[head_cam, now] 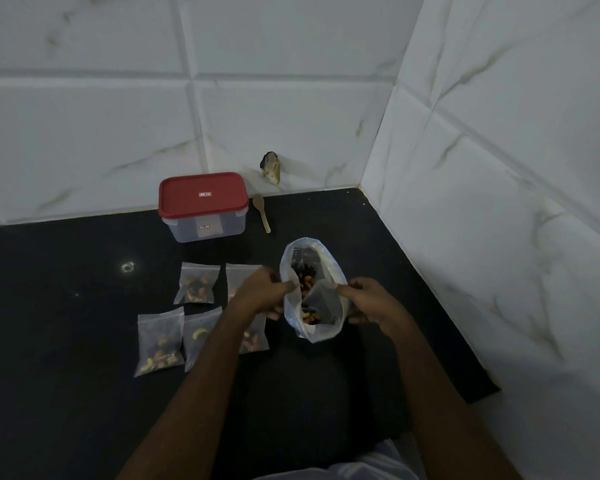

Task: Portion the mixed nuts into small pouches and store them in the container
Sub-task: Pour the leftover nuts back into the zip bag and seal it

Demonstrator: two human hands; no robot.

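Head view, container (187, 230) labels unreadable; hands (264, 291) (371, 299) pinching bag (323, 332)

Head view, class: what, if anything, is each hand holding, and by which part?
Both hold the clear plastic bag of mixed nuts by its open rim: the left hand pinches the left edge, the right hand the right edge.

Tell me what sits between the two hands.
In the head view, the open plastic bag of mixed nuts sits between the left hand and the right hand; each pinches one side of its rim.
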